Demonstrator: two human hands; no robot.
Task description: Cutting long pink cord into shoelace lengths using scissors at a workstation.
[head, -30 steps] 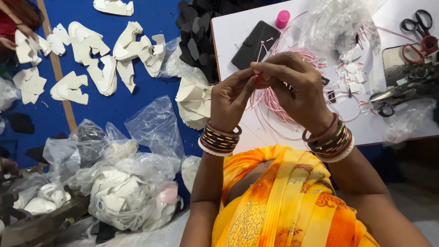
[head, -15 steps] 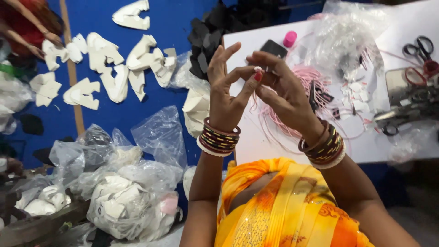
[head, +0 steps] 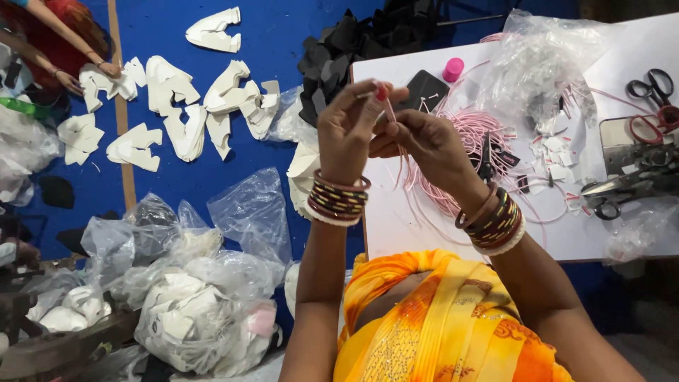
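Observation:
My left hand and my right hand are raised together over the white table's left edge, fingertips meeting. Both pinch a thin pink cord that trails down to a tangled pile of pink cord on the table. Bangles ring both wrists. My orange and yellow clothing fills the bottom of the view.
On the table lie a dark phone, a pink cap, a clear plastic bag, small white pieces and scissors. White cut shapes lie on the blue floor, black pieces behind. Plastic bags sit lower left. Another person's hands work top left.
My hands have risen and shifted left from over the cord pile, still pinching the pink cord. The view has tilted, showing more floor.

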